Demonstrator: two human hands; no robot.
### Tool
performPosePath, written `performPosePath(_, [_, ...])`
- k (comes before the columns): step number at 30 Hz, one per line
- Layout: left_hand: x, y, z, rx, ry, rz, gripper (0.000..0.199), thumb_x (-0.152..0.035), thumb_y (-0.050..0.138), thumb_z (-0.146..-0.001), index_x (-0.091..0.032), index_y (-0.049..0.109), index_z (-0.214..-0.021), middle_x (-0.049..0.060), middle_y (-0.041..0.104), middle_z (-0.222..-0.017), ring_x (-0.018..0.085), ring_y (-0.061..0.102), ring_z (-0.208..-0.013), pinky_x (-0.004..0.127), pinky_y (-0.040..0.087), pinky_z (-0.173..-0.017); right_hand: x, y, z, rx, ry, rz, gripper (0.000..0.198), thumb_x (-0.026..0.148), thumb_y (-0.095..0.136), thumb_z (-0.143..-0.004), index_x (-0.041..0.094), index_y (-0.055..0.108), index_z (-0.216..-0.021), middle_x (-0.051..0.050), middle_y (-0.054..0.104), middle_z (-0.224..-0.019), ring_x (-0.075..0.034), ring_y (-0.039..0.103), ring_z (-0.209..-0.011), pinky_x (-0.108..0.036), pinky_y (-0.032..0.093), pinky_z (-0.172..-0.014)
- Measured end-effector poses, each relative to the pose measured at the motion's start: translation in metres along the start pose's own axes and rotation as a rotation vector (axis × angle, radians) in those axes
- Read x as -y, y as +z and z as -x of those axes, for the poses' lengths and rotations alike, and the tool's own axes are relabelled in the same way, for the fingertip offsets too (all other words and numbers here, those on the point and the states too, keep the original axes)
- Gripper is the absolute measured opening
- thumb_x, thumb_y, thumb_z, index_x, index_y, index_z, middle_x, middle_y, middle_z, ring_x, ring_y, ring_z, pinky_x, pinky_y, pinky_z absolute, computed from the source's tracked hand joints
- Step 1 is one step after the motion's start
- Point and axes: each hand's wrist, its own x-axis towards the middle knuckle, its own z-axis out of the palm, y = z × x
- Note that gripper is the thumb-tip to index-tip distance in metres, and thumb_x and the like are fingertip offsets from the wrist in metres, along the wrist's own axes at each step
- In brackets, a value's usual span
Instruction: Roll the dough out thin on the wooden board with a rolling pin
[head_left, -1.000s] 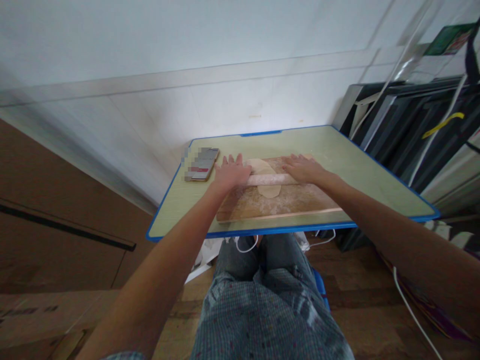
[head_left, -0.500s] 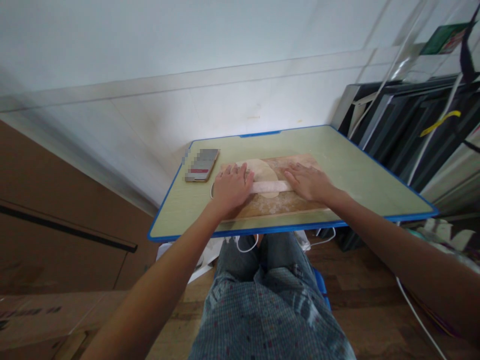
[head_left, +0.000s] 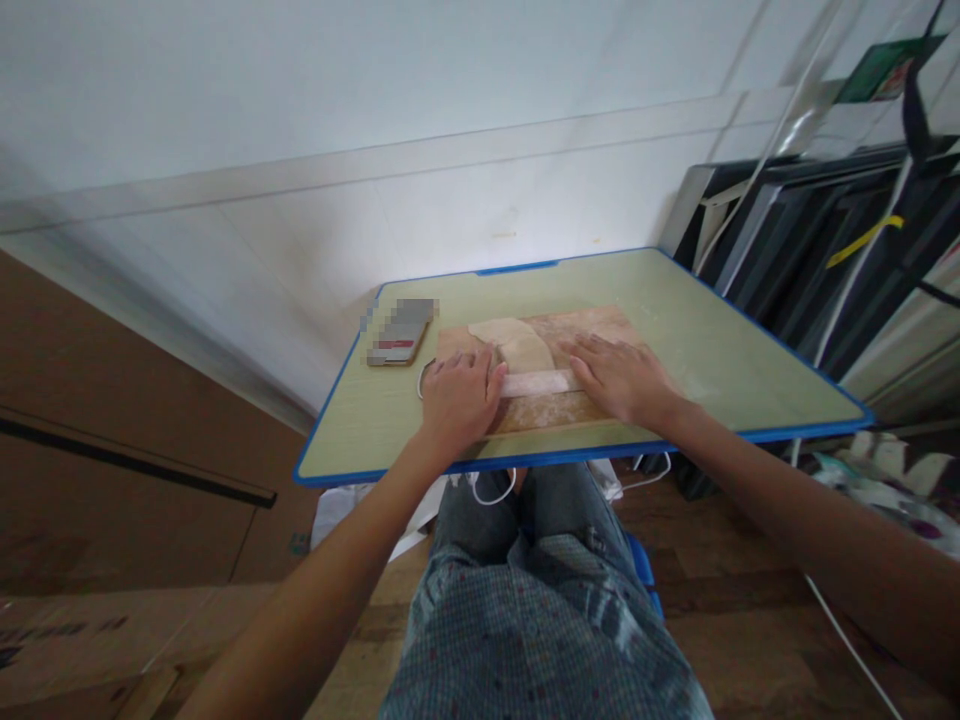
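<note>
A pale rolling pin (head_left: 538, 383) lies crosswise on a floured wooden board (head_left: 555, 412). Over its left end rests my left hand (head_left: 463, 393), palm down, with the fingers reaching forward and the thumb along the pin. My right hand (head_left: 616, 376) lies flat across the other end, its fingers stretched out. Between the hands, just beyond the pin, a flat round of dough (head_left: 517, 346) shows, its far left edge looking folded or uneven. The pin's ends are hidden under my palms.
The board sits on a light green table (head_left: 720, 350) with blue edging. A blurred-out phone (head_left: 401, 335) lies at the table's left. A white wall (head_left: 450, 225) rises behind. Dark flat panels (head_left: 810, 220) lean at the right, and a brown carton (head_left: 112, 470) stands left.
Both hands and the rolling pin have come a little toward me. Dough that showed on the near side of the pin is now only visible on its far side.
</note>
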Motion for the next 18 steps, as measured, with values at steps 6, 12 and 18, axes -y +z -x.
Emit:
performPosePath(6, [0.001,0.001,0.001,-0.001,0.015,-0.001,0.046,-0.037,0.022,-0.098,-0.019,0.049,-0.130,0.009,0.065,-0.116,0.024,0.058,-0.110,0.038,0.043,-0.092,-0.001,-0.002,-0.002,0.005,0.000,-0.003,0.052,0.032,0.019,-0.096,0.016,0.054,-0.130,-0.012,0.051,-0.138,-0.027,0.044,-0.128,-0.047,0.037,-0.102])
performPosePath(12, [0.008,0.003,-0.025,0.133,0.023,-0.013,0.050,-0.040,0.016,-0.098,-0.018,0.049,-0.128,0.012,0.061,-0.123,0.025,0.055,-0.116,0.037,0.046,-0.090,-0.017,0.006,-0.034,0.106,-0.075,-0.075,0.054,0.038,0.015,-0.097,0.018,0.056,-0.126,-0.010,0.052,-0.138,-0.026,0.041,-0.130,-0.049,0.035,-0.103])
performPosePath(18, [0.021,0.015,-0.057,0.242,0.129,0.022,0.044,-0.039,0.022,-0.098,-0.021,0.048,-0.129,0.011,0.052,-0.135,0.026,0.048,-0.125,0.042,0.037,-0.102,-0.029,0.013,-0.069,0.214,-0.036,-0.175,0.058,0.045,0.016,-0.096,0.016,0.048,-0.136,-0.009,0.044,-0.144,-0.024,0.038,-0.133,-0.041,0.030,-0.108])
